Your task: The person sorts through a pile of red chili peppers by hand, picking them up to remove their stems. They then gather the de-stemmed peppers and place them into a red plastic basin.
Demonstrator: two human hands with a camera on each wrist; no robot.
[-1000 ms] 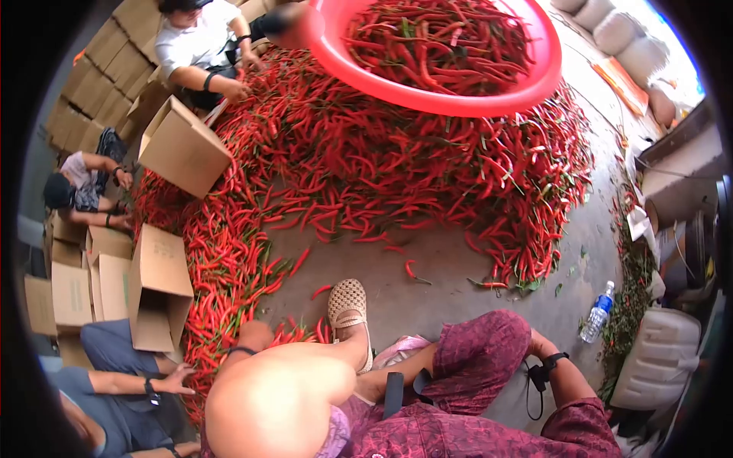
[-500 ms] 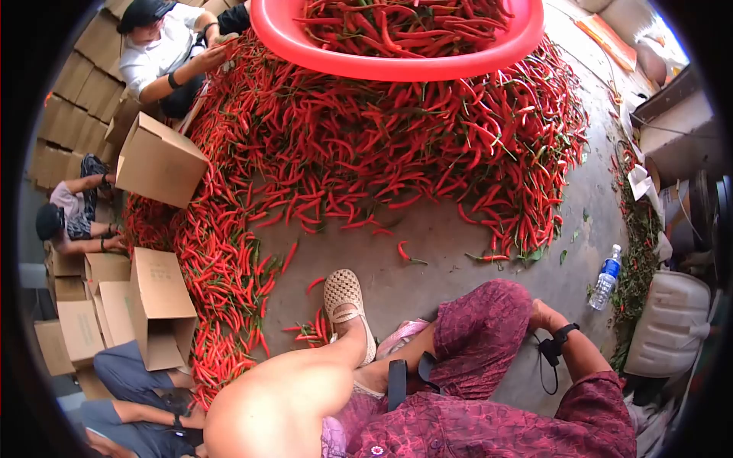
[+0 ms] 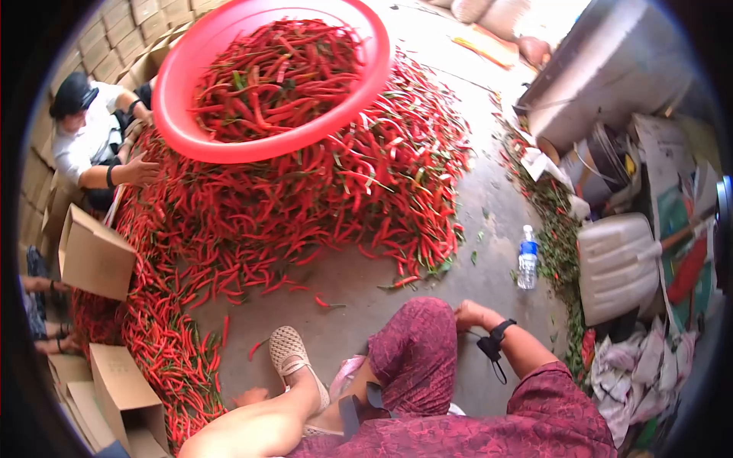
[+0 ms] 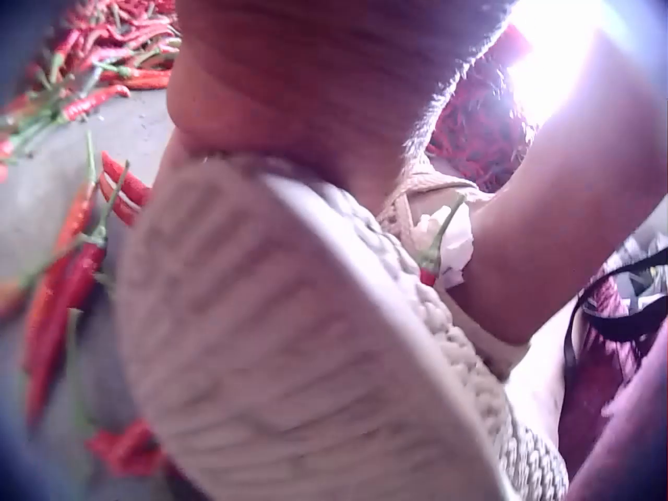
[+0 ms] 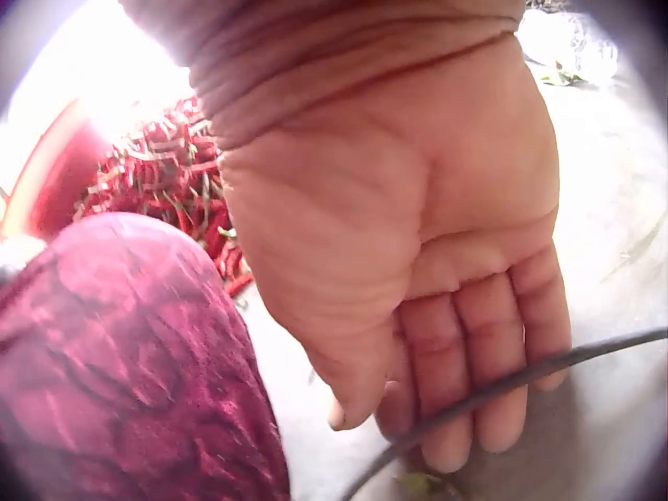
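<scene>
Two hands sit low and well apart. At the right hand [image 3: 472, 314], the fingers [image 5: 444, 365] are loosely bent, holding nothing, just beside the patterned knee [image 3: 416, 328]; a black cord [image 5: 501, 388] crosses over them. The left hand [image 3: 250, 396] is mostly hidden behind the wearer's leg and the woven shoe [image 3: 287, 349], so I can't tell how its fingers stand or what they hold.

Red chillies [image 3: 229, 206] heap up beyond both sets of fingers, with a strip running down left of the left ones. A red basin [image 3: 259, 155] of chillies tilts on the far side of the heap. Grey floor [image 3: 355, 288] stretches from the right fingers to the heap's near edge, and rightward to a water bottle [image 3: 527, 261]. Plant scraps [image 3: 561, 263] and a white container [image 3: 617, 267] edge the floor farther right; cardboard boxes [image 3: 99, 256] stand left of the left fingers.
</scene>
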